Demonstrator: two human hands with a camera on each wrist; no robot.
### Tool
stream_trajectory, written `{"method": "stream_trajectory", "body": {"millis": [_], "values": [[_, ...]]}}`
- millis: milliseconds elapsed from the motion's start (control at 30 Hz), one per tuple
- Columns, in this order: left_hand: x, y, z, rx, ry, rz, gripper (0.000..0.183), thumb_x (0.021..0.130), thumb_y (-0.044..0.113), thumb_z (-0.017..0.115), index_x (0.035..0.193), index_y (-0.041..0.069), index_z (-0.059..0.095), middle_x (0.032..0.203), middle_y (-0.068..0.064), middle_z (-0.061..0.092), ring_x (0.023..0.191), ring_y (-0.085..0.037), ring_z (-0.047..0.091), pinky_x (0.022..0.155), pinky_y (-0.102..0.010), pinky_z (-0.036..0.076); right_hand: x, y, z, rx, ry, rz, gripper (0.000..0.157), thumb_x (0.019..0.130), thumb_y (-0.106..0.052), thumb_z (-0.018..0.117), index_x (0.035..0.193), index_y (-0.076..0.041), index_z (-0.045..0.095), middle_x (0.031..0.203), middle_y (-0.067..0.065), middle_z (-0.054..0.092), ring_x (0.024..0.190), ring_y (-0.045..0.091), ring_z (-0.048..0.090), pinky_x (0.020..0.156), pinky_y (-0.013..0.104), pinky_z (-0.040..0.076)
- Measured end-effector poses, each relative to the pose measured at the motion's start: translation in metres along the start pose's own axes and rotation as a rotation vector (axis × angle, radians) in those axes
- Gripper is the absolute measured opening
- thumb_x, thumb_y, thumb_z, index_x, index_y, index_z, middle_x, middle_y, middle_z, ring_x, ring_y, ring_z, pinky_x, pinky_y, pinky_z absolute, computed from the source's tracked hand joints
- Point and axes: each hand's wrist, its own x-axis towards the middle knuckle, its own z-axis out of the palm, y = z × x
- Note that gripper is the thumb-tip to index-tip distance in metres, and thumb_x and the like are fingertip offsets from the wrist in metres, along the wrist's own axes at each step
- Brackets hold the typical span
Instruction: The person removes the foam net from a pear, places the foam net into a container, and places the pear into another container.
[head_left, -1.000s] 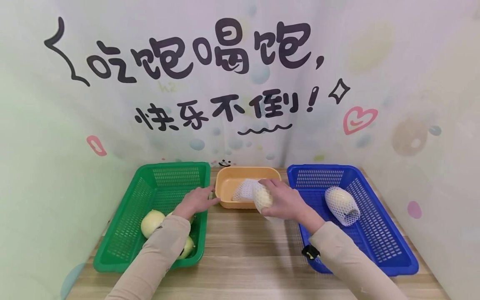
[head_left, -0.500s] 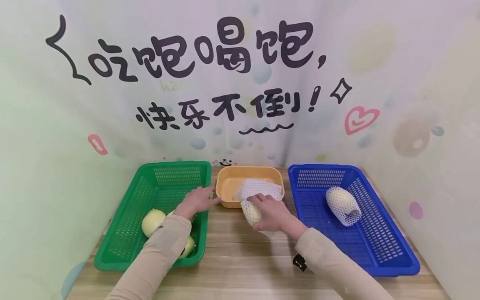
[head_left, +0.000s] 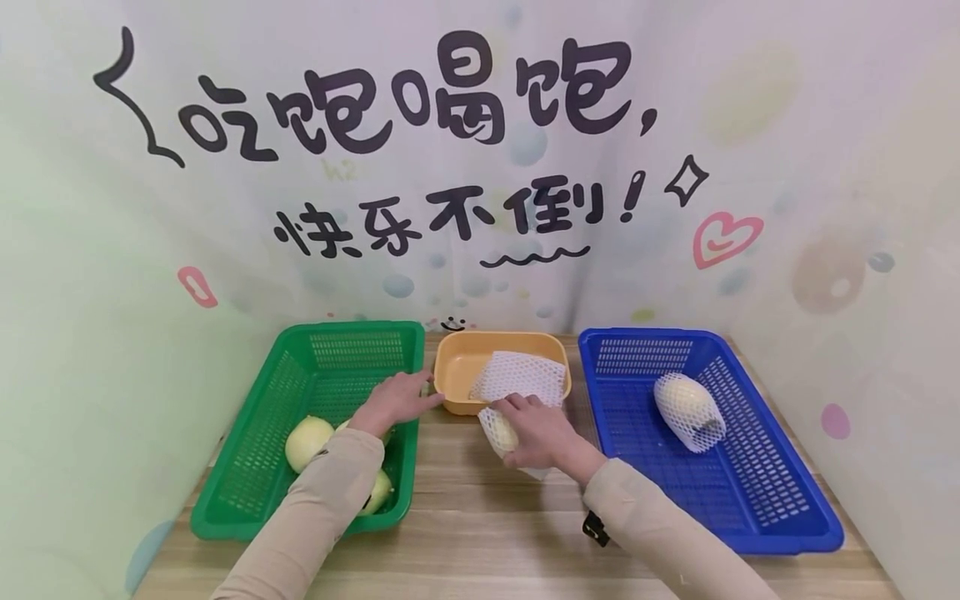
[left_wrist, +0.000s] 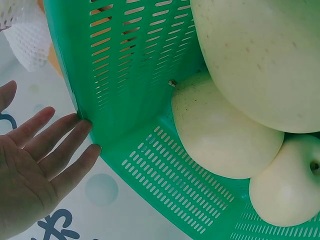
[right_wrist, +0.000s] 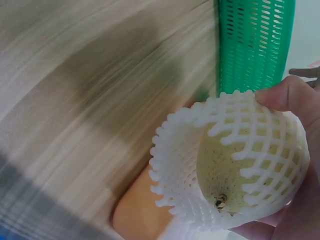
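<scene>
My right hand (head_left: 542, 433) grips a pale yellow pear (right_wrist: 222, 167) partly covered by a white foam net (right_wrist: 262, 135), just in front of the orange container. In the right wrist view the net's flared end stands open around the pear's speckled end, where a small dark stub shows. My left hand (head_left: 395, 400) is over the right side of the green basket (head_left: 242, 425), with fingers spread and empty; in the left wrist view its fingertips are at the basket's rim. Inside that basket lie several bare pears (head_left: 307, 444), partly hidden by my left arm.
The orange container (head_left: 459, 367) stands at the back centre with white foam netting (head_left: 521, 377) in it. On the right, a blue basket (head_left: 633, 467) holds one netted pear (head_left: 688, 410). A printed wall (head_left: 480, 287) rises behind the wooden table (head_left: 465, 525).
My right hand has moved left and toward me with the pear, from over the orange container's front right edge to just in front of it. My left hand has stayed in place.
</scene>
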Motion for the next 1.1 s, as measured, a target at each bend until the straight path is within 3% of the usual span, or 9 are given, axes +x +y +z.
{"method": "stream_trajectory", "body": {"millis": [267, 433, 700, 933, 1100], "values": [[0.001, 0.0, 0.0, -0.005, 0.005, -0.005, 0.046, 0.09, 0.038, 0.054, 0.124, 0.008, 0.053, 0.107, -0.014, 0.061, 0.088, -0.027, 0.058, 0.071, -0.041, 0.047, -0.006, -0.01, -0.018, -0.059, 0.088, -0.067, 0.074, 0.062, -0.038, 0.076, 0.127, -0.016, 0.048, 0.121, 0.005, 0.05, 0.103, 0.026, 0.051, 0.063, 0.043, 0.05], [0.002, -0.001, 0.0, -0.007, -0.005, -0.021, 0.046, 0.091, 0.038, 0.054, 0.125, 0.007, 0.052, 0.111, -0.015, 0.06, 0.09, -0.027, 0.057, 0.073, -0.041, 0.047, -0.012, -0.023, -0.023, -0.067, 0.079, -0.13, 0.074, 0.062, -0.038, 0.077, 0.126, -0.016, 0.048, 0.121, 0.005, 0.051, 0.103, 0.026, 0.051, 0.062, 0.041, 0.05], [0.001, 0.002, -0.001, -0.008, -0.017, -0.025, 0.046, 0.091, 0.038, 0.054, 0.125, 0.007, 0.053, 0.112, -0.016, 0.059, 0.093, -0.028, 0.056, 0.075, -0.043, 0.046, -0.017, -0.033, -0.004, -0.08, 0.037, -0.167, 0.075, 0.062, -0.042, 0.078, 0.126, -0.016, 0.049, 0.119, 0.005, 0.051, 0.106, 0.024, 0.049, 0.061, 0.035, 0.049], [0.0, 0.003, -0.001, -0.005, -0.019, -0.022, 0.046, 0.091, 0.038, 0.054, 0.125, 0.007, 0.053, 0.111, -0.016, 0.059, 0.091, -0.027, 0.056, 0.074, -0.042, 0.046, -0.016, -0.025, 0.016, -0.069, -0.023, -0.099, 0.072, 0.062, -0.038, 0.079, 0.125, -0.017, 0.049, 0.117, 0.005, 0.05, 0.104, 0.026, 0.047, 0.062, 0.038, 0.047], [0.0, 0.002, -0.001, -0.001, -0.02, -0.021, 0.046, 0.091, 0.039, 0.054, 0.125, 0.007, 0.052, 0.111, -0.015, 0.059, 0.092, -0.027, 0.056, 0.074, -0.041, 0.046, -0.014, -0.015, 0.028, -0.077, -0.011, -0.077, 0.073, 0.059, -0.035, 0.081, 0.122, -0.016, 0.051, 0.115, 0.006, 0.051, 0.099, 0.026, 0.048, 0.059, 0.037, 0.046]]}}
